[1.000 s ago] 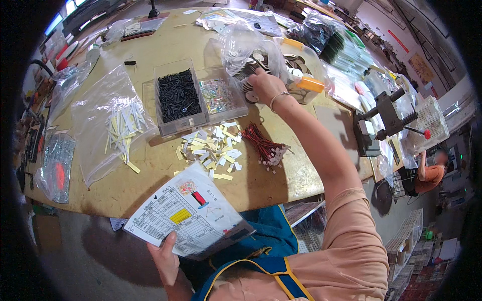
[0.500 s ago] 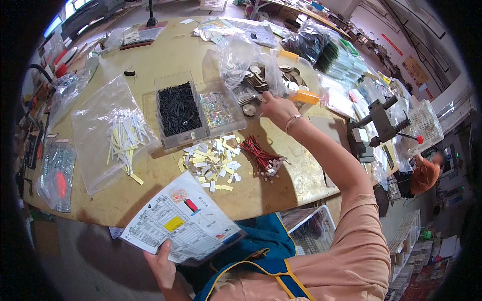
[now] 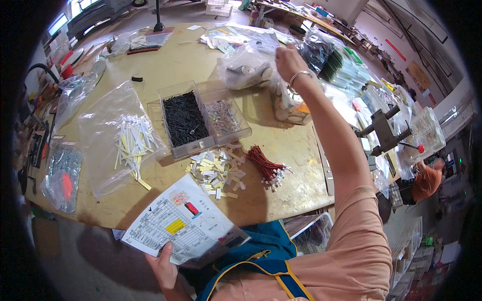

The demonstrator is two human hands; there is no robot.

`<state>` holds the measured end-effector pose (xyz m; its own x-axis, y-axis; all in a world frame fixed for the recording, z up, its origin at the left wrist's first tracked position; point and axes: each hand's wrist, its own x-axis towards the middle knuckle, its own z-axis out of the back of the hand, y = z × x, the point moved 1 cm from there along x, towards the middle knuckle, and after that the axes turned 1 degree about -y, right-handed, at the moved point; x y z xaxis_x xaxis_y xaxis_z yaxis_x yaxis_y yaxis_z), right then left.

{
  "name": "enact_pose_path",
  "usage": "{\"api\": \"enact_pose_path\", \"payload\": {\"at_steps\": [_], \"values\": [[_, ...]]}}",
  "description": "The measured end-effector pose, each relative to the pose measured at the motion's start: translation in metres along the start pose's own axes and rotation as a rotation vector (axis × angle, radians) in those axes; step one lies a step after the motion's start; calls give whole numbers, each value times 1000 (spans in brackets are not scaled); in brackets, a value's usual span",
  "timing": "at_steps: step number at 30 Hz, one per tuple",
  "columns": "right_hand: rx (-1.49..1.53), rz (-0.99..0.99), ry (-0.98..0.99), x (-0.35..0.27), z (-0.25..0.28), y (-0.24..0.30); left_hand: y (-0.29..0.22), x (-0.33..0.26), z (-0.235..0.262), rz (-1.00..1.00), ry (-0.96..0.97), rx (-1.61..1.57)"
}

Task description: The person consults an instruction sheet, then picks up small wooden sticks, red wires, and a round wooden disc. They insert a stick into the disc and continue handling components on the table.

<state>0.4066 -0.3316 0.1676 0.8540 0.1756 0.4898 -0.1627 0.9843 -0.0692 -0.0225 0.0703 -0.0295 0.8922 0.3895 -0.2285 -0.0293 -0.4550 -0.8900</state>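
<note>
My left hand (image 3: 163, 266) grips the lower edge of a printed sheet (image 3: 155, 215) in a clear sleeve, thumb on top. It hangs in front of the table's near edge. My right arm reaches to the far right, and my right hand (image 3: 291, 62) is closed above a clear plastic tub (image 3: 291, 108) holding round discs. What its fingers hold, if anything, is hidden. Left of that hand lies a clear bag (image 3: 243, 67) of grey discs. Closer to me are a bundle of red wires (image 3: 263, 163) with white connectors and a pile of small white and yellow strips (image 3: 213, 168).
A clear box (image 3: 183, 118) holds black tubes; a shallower box (image 3: 223, 118) beside it has small clear pieces. Left lies a plastic bag (image 3: 100, 150) with long strips. A metal hand press (image 3: 381, 130) stands at the right. Behind it, a person in orange (image 3: 426, 183) sits.
My right hand has moved up and farther away from among the discs. The disc tub and bag now sit apart, the tub nearer its right. My left hand still holds the sheet.
</note>
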Motion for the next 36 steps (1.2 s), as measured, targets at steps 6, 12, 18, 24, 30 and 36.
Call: {"api": "enact_pose_path", "payload": {"at_steps": [6, 12, 18, 24, 30, 36], "values": [[871, -489, 113, 34, -7, -22, 0, 3, 5, -19, -44, -52], [810, -443, 4, 77, 14, -14, -3, 6, 8, -9, -52, -51], [1405, -459, -256, 141, 63, -10, -9, 7, 8, -21, -83, 21], [1477, -350, -392, 180, 92, -53, -12, 7, 5, -101, -62, 75], [1578, -322, -627, 205, 125, -104, -22, 9, 2, -129, -37, 120], [1656, -271, -465, 186, 122, -88, -20, 10, -11, -89, -8, 135]]}}
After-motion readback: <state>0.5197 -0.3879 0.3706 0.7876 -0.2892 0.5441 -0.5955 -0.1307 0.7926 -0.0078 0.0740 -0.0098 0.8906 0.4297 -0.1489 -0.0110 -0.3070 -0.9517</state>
